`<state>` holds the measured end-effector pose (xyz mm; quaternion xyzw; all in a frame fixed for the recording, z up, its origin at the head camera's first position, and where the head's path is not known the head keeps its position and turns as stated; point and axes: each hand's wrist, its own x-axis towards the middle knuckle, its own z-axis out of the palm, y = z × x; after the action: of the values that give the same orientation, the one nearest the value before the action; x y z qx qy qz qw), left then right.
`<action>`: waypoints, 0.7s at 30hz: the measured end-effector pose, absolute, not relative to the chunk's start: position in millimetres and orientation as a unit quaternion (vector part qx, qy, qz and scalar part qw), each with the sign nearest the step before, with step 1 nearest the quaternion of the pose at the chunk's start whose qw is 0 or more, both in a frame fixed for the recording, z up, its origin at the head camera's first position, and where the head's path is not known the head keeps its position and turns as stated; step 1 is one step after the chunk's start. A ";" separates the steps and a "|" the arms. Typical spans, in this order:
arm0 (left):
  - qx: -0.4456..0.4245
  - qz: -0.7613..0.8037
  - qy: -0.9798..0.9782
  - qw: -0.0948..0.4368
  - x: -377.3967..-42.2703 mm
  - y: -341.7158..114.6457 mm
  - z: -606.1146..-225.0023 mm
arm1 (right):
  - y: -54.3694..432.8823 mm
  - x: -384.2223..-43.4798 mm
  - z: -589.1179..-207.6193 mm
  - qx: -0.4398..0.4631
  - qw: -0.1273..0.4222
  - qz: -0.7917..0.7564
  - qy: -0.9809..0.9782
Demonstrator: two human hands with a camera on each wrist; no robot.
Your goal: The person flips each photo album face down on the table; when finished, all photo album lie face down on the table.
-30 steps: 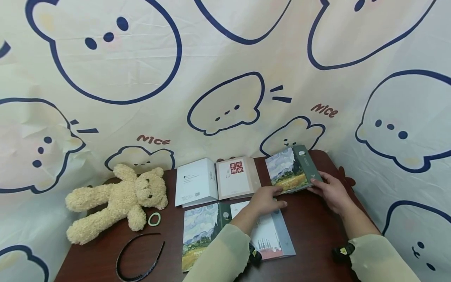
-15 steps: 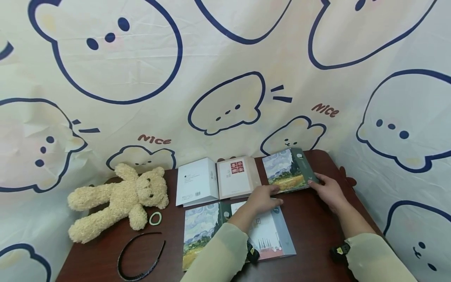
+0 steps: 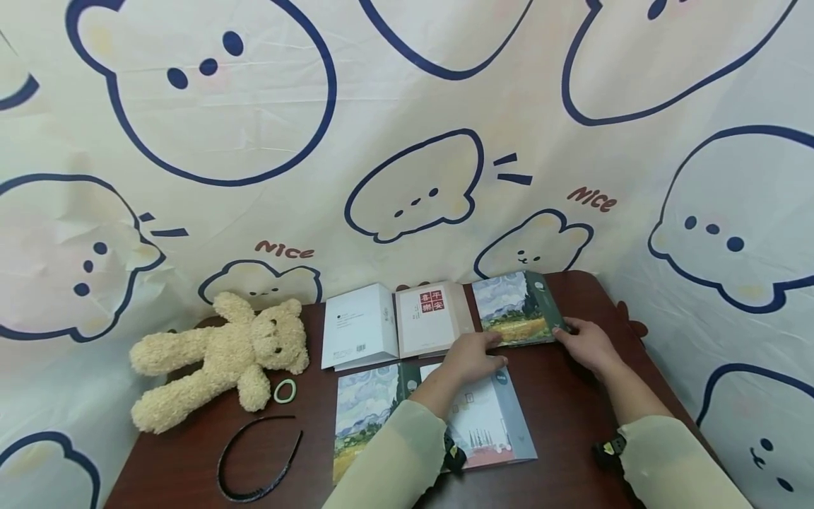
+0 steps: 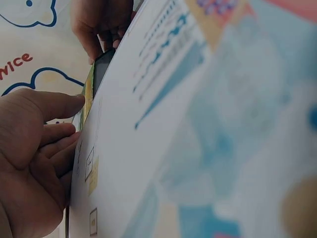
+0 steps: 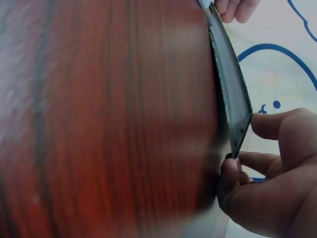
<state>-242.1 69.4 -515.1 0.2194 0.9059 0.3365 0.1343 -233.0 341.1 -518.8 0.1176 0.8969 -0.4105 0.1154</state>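
Note:
A booklet [image 3: 509, 307] with a landscape painting and a green strip is at the table's back right. My right hand [image 3: 588, 346] pinches its lower right corner. In the right wrist view, the thumb and fingers [image 5: 247, 161] of that hand meet at the corner of the dark edge, close over the table. My left hand [image 3: 472, 359] lies at the lower left corner, its index finger touching the bottom edge and its thumb held apart. Under the left wrist is a white and blue booklet [image 3: 483, 417]. Part of a second landscape booklet [image 3: 369, 403] is hidden by the left sleeve.
Two pale booklets stand in the back row: a white one [image 3: 358, 322] and one with red characters [image 3: 427, 322]. On the left are a plush bear [image 3: 229, 353], a green ring [image 3: 285, 391] and a black headband [image 3: 222, 466]. A patterned cloth [image 3: 407, 177] hangs behind the table [image 3: 572, 438].
The landscape booklet has shifted slightly left and come down flatter, beside the booklet with red characters. My right hand has moved left with it and its thumb now sits on the corner.

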 end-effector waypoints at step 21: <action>0.231 0.371 0.887 0.146 -239.2 59.7 -508.3 | 338.7 -232.2 -523.4 0.111 0.112 -0.400 0.903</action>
<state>-239.2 59.7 -508.3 0.2314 0.8873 0.3713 0.1457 -232.2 338.7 -523.4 0.1106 0.9030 -0.3997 0.1122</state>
